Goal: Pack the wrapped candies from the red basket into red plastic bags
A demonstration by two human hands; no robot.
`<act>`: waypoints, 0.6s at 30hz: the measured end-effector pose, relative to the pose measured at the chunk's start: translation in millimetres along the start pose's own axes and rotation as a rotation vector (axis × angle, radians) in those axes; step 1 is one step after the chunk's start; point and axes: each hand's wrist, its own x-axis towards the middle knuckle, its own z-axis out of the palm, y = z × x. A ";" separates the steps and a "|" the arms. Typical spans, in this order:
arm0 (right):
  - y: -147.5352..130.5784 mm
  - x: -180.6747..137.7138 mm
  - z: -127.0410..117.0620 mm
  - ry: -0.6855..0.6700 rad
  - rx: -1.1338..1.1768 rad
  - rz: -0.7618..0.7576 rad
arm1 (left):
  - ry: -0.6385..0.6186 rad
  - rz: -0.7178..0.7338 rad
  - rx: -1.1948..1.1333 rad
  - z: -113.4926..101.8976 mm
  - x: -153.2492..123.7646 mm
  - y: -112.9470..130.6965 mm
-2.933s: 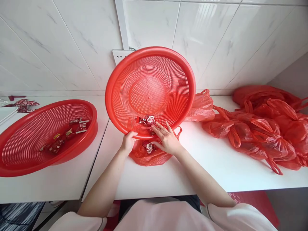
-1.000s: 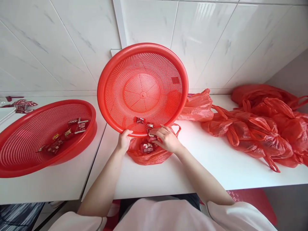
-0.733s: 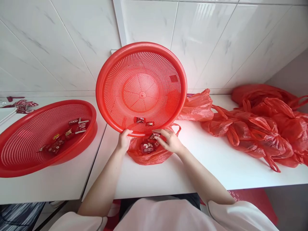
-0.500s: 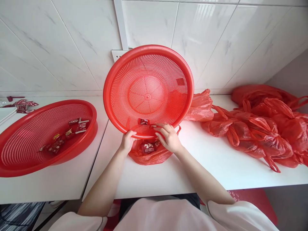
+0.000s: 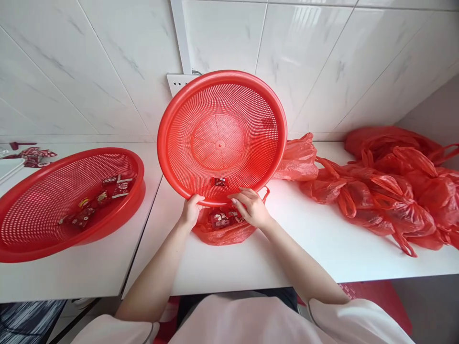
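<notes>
My left hand point(image 5: 191, 210) grips the lower rim of a round red mesh basket point(image 5: 201, 119), which is tipped up almost on edge with its inside facing me. One red wrapped candy point(image 5: 219, 181) lies inside near the low rim. My right hand point(image 5: 251, 209) rests at the rim to the right of it, fingers curled over the basket's edge. Directly below the rim an open red plastic bag point(image 5: 222, 231) lies on the white counter point(image 5: 279, 253) with several wrapped candies point(image 5: 223, 219) in it.
A second red mesh basket point(image 5: 21, 229) lies flat on the left counter with several candies point(image 5: 103, 193) inside. Filled and tied red bags point(image 5: 390, 191) pile up at the right, one more point(image 5: 299, 157) behind the tilted basket. A wall socket point(image 5: 175, 83) is behind it.
The candies in the tilted basket went from several to one as my right hand swept them over the rim into the bag. The basket swayed left, then back right.
</notes>
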 end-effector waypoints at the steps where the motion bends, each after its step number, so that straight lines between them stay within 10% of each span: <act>1: -1.2 0.4 0.8 0.008 -0.013 0.013 | -0.013 -0.010 0.011 0.9 -1.8 -2.1; 10: -2.4 4.3 14.8 -0.144 -0.158 0.039 | -0.061 -0.125 0.102 5.3 -12.7 -23.6; 18: -6.1 2.9 -1.3 0.014 0.067 -0.052 | 0.032 -0.006 -0.032 0.3 1.8 1.3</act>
